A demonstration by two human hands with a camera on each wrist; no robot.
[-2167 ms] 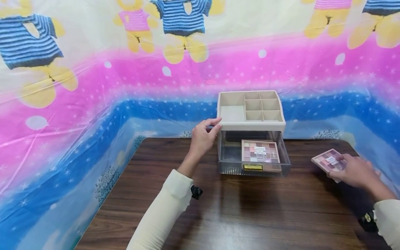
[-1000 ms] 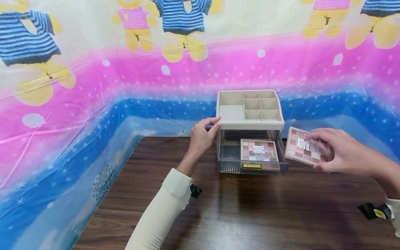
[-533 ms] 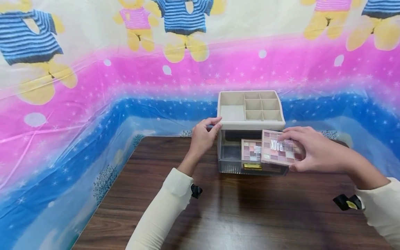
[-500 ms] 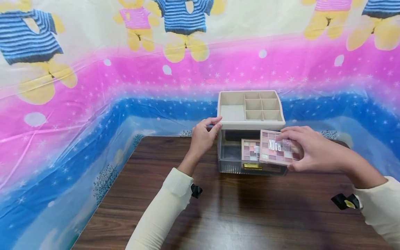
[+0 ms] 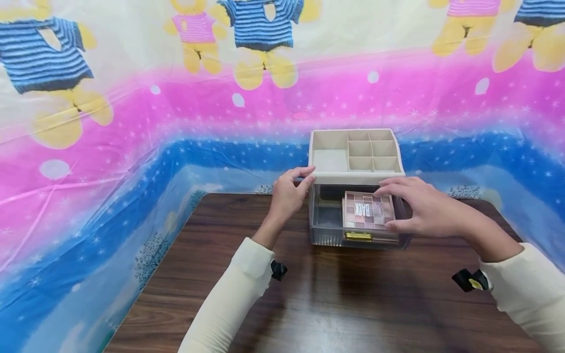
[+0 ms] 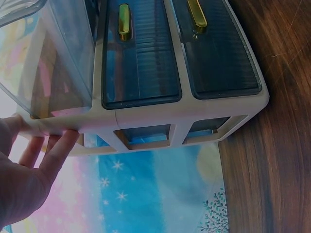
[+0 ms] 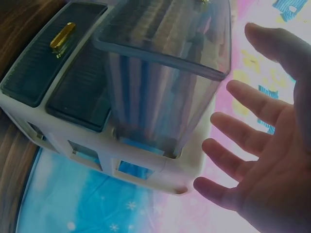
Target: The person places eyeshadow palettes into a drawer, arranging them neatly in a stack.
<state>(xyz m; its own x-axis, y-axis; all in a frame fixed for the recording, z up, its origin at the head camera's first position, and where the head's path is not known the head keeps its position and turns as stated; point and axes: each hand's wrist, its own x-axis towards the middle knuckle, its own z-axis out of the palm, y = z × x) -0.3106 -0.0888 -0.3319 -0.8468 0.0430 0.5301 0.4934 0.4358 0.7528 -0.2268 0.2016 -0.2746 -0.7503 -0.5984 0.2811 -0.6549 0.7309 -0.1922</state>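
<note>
A cream drawer organizer (image 5: 355, 178) stands at the back of the table with its top clear drawer (image 5: 326, 236) pulled out. Inside the drawer, an eyeshadow palette (image 5: 364, 210) lies on top of another, which is mostly hidden beneath it. My left hand (image 5: 287, 196) grips the organizer's left front edge; in the left wrist view its fingers (image 6: 60, 153) curl against the side frame. Over the drawer's right side is my right hand (image 5: 434, 208). The right wrist view shows that hand's fingers (image 7: 240, 133) spread apart with nothing between them.
Two lower drawers with gold handles (image 7: 63, 38) are closed. The organizer's top has one large compartment (image 5: 331, 159) and several small ones. Dark wooden table (image 5: 265, 309) extends in front, and a patterned cloth (image 5: 212, 108) hangs behind.
My right hand has carried the palette leftward from the table's right side into the drawer, laid it on the other palette and let go. My left hand has stayed on the organizer's edge.
</note>
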